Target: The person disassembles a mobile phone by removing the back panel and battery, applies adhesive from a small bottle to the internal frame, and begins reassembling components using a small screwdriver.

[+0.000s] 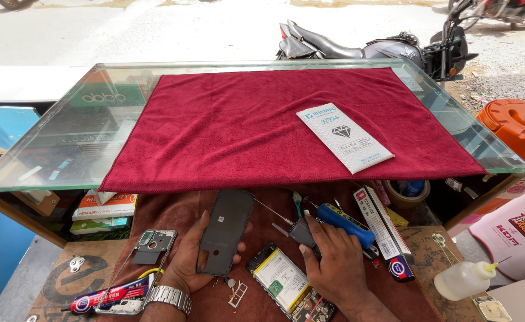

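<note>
Below glass counter [53,149], opened phone [289,286] partly under right hand [334,262], cut off.

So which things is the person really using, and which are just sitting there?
In use:
- left hand holding dark phone back cover
- right hand on small grey part
- opened phone

Lying about:
- white packet on red towel
- blue-handled screwdriver
- squeeze bottle
- motorbike
</note>
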